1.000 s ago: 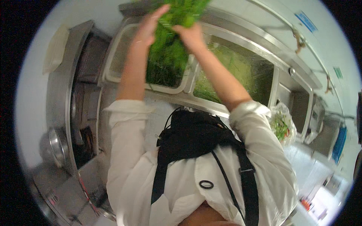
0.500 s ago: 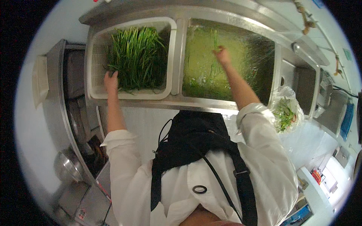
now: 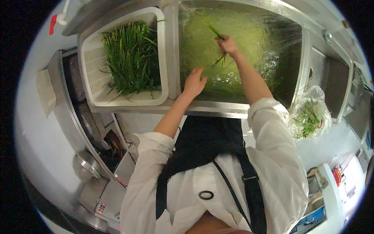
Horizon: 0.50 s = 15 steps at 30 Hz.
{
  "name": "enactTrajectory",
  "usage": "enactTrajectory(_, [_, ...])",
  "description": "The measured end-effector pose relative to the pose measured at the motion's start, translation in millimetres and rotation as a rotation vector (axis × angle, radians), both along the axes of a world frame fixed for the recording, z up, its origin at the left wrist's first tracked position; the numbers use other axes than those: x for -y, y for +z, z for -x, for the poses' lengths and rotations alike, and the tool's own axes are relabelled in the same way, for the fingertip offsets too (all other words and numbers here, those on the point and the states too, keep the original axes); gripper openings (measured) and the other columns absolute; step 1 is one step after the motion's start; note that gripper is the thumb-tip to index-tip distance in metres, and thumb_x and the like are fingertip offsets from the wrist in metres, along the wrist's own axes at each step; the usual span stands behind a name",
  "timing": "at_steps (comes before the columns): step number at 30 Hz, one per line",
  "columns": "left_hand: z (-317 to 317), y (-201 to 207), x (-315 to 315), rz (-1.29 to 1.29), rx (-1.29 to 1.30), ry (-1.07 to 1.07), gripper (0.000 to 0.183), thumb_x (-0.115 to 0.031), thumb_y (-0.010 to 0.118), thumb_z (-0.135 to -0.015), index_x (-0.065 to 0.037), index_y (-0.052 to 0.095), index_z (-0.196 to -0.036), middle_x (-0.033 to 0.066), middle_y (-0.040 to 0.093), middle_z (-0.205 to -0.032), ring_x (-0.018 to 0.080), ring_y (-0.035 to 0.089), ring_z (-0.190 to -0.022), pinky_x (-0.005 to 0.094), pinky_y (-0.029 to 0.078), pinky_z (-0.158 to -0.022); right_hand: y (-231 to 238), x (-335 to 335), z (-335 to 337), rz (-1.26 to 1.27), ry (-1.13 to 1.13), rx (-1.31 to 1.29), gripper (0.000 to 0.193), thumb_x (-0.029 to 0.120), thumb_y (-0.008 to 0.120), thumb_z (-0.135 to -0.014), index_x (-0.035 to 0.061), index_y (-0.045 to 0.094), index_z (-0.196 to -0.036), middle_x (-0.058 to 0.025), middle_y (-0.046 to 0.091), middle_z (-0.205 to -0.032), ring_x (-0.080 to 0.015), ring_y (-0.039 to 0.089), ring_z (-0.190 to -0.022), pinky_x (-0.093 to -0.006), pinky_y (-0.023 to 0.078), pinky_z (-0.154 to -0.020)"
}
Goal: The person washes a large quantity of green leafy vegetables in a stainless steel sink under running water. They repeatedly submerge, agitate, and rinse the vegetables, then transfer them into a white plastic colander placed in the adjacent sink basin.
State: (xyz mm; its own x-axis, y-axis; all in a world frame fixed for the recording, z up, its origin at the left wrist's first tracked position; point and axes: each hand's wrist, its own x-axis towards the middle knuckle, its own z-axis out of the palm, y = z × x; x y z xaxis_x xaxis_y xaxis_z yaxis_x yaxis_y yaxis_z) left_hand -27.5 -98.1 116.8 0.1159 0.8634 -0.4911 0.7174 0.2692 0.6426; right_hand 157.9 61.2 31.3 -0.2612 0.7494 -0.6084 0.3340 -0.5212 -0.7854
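A few long, thin green stalks of chives (image 3: 212,29) are pinched in my right hand (image 3: 228,45), above the water-filled sink (image 3: 240,102). Their ends stick out on both sides of my fingers. My left hand (image 3: 194,83) hangs over the sink's near left corner, fingers stretched and thumb apart, holding nothing. More green bits float in the cloudy, yellow-green water (image 3: 249,43). To the left, a white plastic basket (image 3: 165,62) holds a thick pile of chives (image 3: 130,58), laid mostly lengthwise.
A clear plastic bag (image 3: 317,97) with green scraps hangs at the sink's right front corner. Beyond it lies a second steel basin (image 3: 331,74). The metal rim (image 3: 218,106) runs along the front. A steel bowl (image 3: 89,163) stands low at the left.
My left hand has left the white basket and moved right, over the sink. My right hand still holds chives, now tilted and lifted more clearly above the water. The view has shifted a little.
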Motion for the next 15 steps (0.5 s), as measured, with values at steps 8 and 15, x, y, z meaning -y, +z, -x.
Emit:
enactTrajectory(8, [-37,-61,-5,0.110,-0.433,-0.931,0.059,-0.003,0.056,-0.074,-0.012,0.039,-0.129,0.0175,0.038,-0.131,0.0308,0.039,-0.122,0.0622,0.017,-0.101,18,82,-97,-0.312,0.640,0.666,0.025,0.023,0.047,-0.083,0.0085,0.059,-0.099,-0.0200,0.060,-0.084,-0.0375,0.057,-0.081,-0.0472,0.045,-0.070])
enactTrajectory(15, [-52,-88,-10,0.553,-0.439,-0.912,0.036,-0.017,0.057,-0.077,-0.008,0.056,-0.112,0.0152,0.062,-0.096,0.0334,0.058,-0.093,0.0482,0.041,-0.088,42,118,-195,-0.030,0.005,1.028,0.033,0.026,0.052,-0.080,0.0032,0.055,-0.103,-0.0204,0.059,-0.096,-0.0365,0.058,-0.086,-0.0465,0.047,-0.071])
